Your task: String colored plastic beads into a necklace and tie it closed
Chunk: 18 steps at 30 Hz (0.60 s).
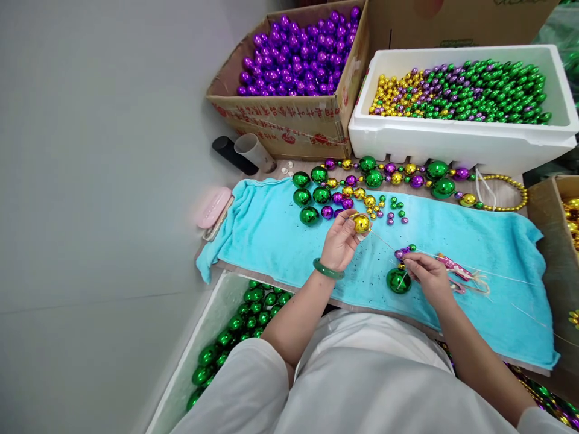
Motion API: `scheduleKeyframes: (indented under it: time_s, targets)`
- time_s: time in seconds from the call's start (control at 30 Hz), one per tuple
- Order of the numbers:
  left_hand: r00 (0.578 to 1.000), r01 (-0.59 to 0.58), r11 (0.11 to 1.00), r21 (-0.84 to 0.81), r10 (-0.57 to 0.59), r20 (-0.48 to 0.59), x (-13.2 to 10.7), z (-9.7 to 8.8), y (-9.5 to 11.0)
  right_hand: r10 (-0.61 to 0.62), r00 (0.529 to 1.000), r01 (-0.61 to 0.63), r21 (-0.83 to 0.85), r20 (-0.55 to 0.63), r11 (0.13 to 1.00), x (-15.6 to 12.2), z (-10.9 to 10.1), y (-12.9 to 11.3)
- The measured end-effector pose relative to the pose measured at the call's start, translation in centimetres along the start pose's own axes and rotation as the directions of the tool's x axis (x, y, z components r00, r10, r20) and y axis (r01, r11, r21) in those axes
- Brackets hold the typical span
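Between the fingertips of my left hand is a shiny gold bead, with a thin string running from it toward the right. My right hand pinches that string beside a small purple bead and a large green bead resting on the turquoise towel. Loose green, purple and gold beads lie in groups just beyond my left hand, among them a large green bead. Right of my right hand lie pink-handled scissors, partly covered by string.
A cardboard box of purple beads and a white foam box of small beads stand behind. A finished-looking bead strand stretches along the towel's far edge. Also here are a clear cup, a pink case and a foam box of green beads.
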<state>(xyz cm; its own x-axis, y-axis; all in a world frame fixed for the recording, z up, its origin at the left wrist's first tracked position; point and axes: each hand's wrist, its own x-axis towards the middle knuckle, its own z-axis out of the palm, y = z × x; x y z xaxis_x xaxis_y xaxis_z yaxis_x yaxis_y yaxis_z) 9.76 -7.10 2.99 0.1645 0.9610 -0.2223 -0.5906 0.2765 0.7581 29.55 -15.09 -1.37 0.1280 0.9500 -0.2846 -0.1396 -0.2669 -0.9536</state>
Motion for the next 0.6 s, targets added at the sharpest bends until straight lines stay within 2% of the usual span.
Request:
scheduleKeyframes:
  time_s: [0.23, 0.3, 0.4, 0.47, 0.5, 0.53, 0.6]
  targets:
    - [0.976, -0.200, 0.959, 0.200, 0.178, 0.123, -0.4, -0.1, 0.0, -0.021, 0.999, 0.019, -0.048, -0.041, 0.999, 0.3, -0.4, 0.2]
    - [0.972, -0.193, 0.951, 0.242, 0.152, 0.178, -0.6, -0.1, -0.3, -0.002, 1.000, 0.002, -0.028, -0.023, 1.000, 0.3, -0.3, 0.2]
    - [0.962, -0.118, 0.945, 0.304, 0.034, 0.270, -0.5, -0.3, -1.0, 0.016, 1.000, -0.017, 0.040, 0.016, 0.999, 0.3, -0.1, 0.1]
    - [0.963, -0.140, 0.897, 0.419, 0.025, 0.269, 0.2, -0.4, -1.5, 0.003, 1.000, -0.004, 0.077, 0.014, 0.997, 0.3, -0.1, 0.0]
    - [0.964, -0.197, 0.831, 0.521, 0.068, 0.256, 0.9, -0.4, -1.7, -0.009, 1.000, 0.008, 0.085, 0.006, 0.996, 0.3, -0.1, 0.0]
    - [0.957, -0.271, 0.719, 0.640, 0.130, 0.259, 1.8, -0.3, -1.9, -0.021, 1.000, 0.021, 0.088, -0.005, 0.996, 0.3, -0.1, -0.1]
    - [0.907, -0.420, 0.386, 0.822, 0.223, 0.359, 4.1, 0.2, -2.3, -0.042, 0.999, 0.044, 0.088, -0.028, 0.995, 0.2, -0.3, -0.2]
